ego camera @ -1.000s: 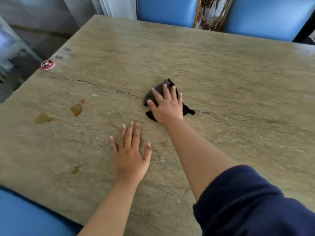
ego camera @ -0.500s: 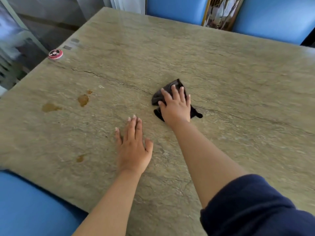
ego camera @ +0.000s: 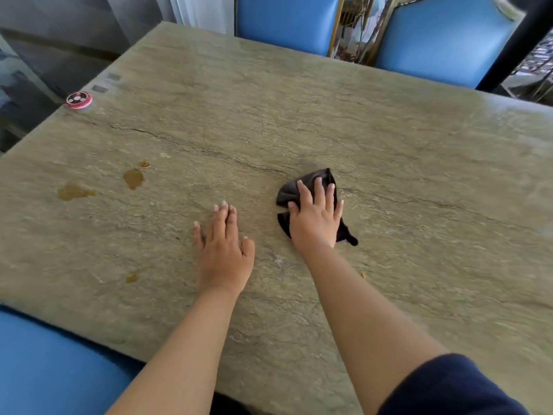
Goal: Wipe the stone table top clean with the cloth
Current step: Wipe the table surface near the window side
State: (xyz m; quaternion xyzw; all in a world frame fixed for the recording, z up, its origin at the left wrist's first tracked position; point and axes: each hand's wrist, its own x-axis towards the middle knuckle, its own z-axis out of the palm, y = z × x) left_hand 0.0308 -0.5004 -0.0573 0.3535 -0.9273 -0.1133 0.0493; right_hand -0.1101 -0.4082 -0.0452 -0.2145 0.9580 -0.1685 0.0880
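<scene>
A crumpled black cloth (ego camera: 311,181) lies near the middle of the grey-green stone table top (ego camera: 389,130). My right hand (ego camera: 315,215) presses flat on it with straight fingers, covering most of it. Flat on the bare stone to its left lies my left hand (ego camera: 224,247), fingers together and holding nothing. Brown spill stains (ego camera: 133,178) mark the table's left part, with a smaller one (ego camera: 131,277) nearer the front edge.
A round red-and-white disc (ego camera: 78,99) sits at the far left edge of the table. Blue chairs (ego camera: 287,22) stand behind the table, and a blue seat (ego camera: 54,369) is at the near left corner. A dark crack (ego camera: 209,151) runs across the stone.
My right hand and the cloth have slid a little to the right and nearer along the stone. My left hand stays flat in about the same spot. The view has shifted.
</scene>
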